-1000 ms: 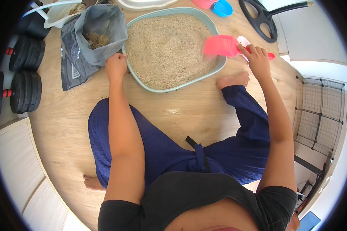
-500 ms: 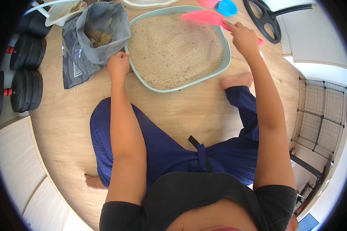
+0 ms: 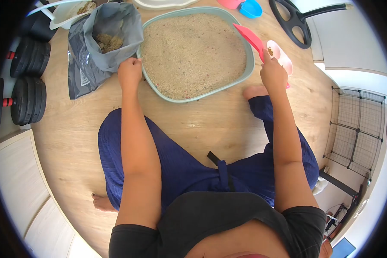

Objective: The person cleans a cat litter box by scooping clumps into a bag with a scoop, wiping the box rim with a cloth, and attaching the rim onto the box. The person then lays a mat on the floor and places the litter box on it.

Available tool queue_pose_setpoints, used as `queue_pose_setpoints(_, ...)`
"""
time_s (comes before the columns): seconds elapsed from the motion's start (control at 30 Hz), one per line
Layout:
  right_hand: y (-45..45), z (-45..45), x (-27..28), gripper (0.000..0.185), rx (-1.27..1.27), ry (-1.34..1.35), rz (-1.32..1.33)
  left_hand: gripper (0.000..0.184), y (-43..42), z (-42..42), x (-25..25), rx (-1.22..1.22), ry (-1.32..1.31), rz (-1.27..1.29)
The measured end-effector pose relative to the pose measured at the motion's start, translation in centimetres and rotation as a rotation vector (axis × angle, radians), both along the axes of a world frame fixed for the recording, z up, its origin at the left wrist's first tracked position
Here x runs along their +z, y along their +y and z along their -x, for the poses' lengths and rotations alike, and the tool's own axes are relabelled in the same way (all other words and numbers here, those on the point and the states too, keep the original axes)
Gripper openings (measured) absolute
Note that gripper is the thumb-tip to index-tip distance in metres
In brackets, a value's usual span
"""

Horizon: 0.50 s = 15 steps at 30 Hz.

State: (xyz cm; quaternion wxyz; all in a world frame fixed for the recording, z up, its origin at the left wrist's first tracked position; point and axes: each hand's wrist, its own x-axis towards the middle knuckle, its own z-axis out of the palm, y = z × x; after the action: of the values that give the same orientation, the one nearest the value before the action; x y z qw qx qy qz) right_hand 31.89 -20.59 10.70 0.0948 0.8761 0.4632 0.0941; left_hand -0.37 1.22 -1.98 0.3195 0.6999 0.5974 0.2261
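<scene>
My right hand [image 3: 274,74] is closed around the handle of a pink scoop [image 3: 250,38], whose blade is turned on edge over the right rim of a litter tray [image 3: 204,97]. Pale, granular litter [image 3: 193,56] spreads evenly across the tray. Beside the scoop, partly behind my hand, lies a pale pink double bowl [image 3: 284,60] with some brown bits in it. My left hand [image 3: 130,73] is a closed fist at the lower right rim of a grey plastic bag [image 3: 112,60], next to the tray's left side. Clumped litter [image 3: 109,43] lies inside the open bag.
A blue cup [image 3: 251,8] and a pink container [image 3: 230,3] stand beyond the tray. Black dumbbells [image 3: 28,101] line the left side. A black stand base [image 3: 293,23] lies at the far right, and a wire grid panel [image 3: 357,129] stands on the right.
My right hand has moved down and slightly left, drawing the scoop back from the tray's far side and turning its blade on edge. The pink double bowl has come into sight. My left hand stays put.
</scene>
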Motion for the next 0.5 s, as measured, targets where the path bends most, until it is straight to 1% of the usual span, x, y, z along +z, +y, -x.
queue_pose_setpoints(0.07, 0.5, -0.3, -0.8, 0.043, -0.006, 0.022, -0.031, 0.025, -0.1, -0.1, 0.4, 0.033, 0.032, 0.111)
queue_pose_setpoints(0.2, 1.1, -0.1, -1.9, 0.041, -0.011, 0.003, -0.003, 0.025, -0.2, -0.1, 0.9, 0.028, 0.023, 0.125)
queue_pose_setpoints(0.3, 1.2, 0.2, -2.1, 0.039, -0.041, -0.017, 0.067, 0.026, -0.3, -0.1, 1.1, 0.022, 0.006, 0.155)
queue_pose_setpoints(0.37, 1.0, -0.1, -2.3, 0.039, -0.027, 0.078, 0.014, 0.026, -0.3, -0.1, 0.9, 0.027, 0.011, 0.142)
queue_pose_setpoints(0.4, 0.7, -0.5, -2.6, 0.039, -0.025, 0.078, 0.013, 0.026, -0.2, 0.0, 0.4, 0.028, 0.01, 0.141)
queue_pose_setpoints(0.47, 0.4, -0.9, -2.5, 0.037, 0.041, 0.234, -0.1, 0.026, 0.0, 0.1, -0.3, 0.001, 0.006, -0.009)
queue_pose_setpoints(0.5, 0.4, -0.9, -2.2, 0.037, 0.04, 0.233, -0.103, 0.026, 0.1, 0.1, -0.3, -0.001, 0.005, -0.012)
